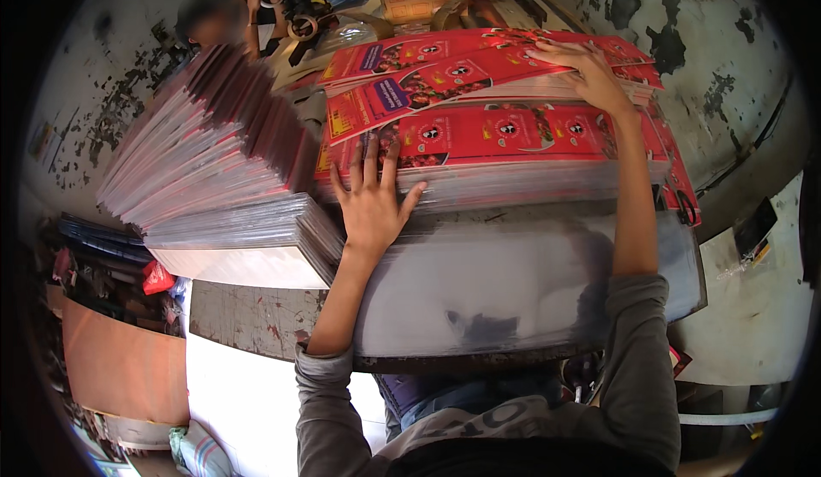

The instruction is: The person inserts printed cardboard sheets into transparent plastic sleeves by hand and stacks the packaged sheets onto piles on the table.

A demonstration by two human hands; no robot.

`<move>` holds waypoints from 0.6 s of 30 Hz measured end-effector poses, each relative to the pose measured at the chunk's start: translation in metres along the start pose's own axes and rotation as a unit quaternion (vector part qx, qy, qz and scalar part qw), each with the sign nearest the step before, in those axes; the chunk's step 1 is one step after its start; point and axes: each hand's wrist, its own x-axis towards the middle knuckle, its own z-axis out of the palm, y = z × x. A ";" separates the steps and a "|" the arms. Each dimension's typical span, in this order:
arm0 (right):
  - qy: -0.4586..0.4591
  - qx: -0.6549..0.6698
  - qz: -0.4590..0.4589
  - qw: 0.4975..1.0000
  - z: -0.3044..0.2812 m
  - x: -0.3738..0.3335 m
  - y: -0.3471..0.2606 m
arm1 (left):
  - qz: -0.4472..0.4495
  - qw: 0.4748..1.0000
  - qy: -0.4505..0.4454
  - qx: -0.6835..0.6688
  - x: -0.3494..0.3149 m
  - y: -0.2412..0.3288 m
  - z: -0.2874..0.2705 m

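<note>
Red printed sheets lie in a wide near stack [547, 135] across the table. My left hand [372, 203] rests flat on that stack's left front edge, fingers spread. Farther back, my right hand [586, 71] lies with stretched fingers on the right part of a loose red sheet [445, 83], which slants over the stacks. Another red sheet [393, 56] lies just behind it. In front of me is a pile of clear plastic sheets [479, 280], partly under my forearms. To the left leans a thick fanned pile of plastic-covered sheets [214, 160].
Black-handled scissors [687, 209] lie at the right end of the red stack. The dark scratched table [256, 310] shows at the left front. A person [269, 19] is at the back left, near a tape roll [304, 26]. Peeling walls [701, 41] stand behind.
</note>
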 end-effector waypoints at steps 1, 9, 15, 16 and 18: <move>0.000 -0.002 0.001 1.000 0.000 0.000 0.001 | -0.005 1.000 -0.010 0.000 -0.001 -0.001 0.000; 0.301 -0.268 -0.049 0.914 -0.052 0.016 -0.037 | -0.007 1.000 -0.004 -0.008 0.001 0.000 0.001; 0.363 -0.370 -0.045 0.854 -0.122 0.001 -0.105 | 0.007 0.988 0.024 -0.152 0.001 -0.012 -0.009; 0.366 -0.369 -0.049 0.853 -0.125 -0.005 -0.110 | -0.067 0.964 -0.032 -0.256 0.000 -0.018 -0.010; 0.320 -0.366 -0.063 0.871 -0.132 -0.020 -0.121 | -0.254 0.635 0.024 -0.729 -0.010 -0.038 -0.021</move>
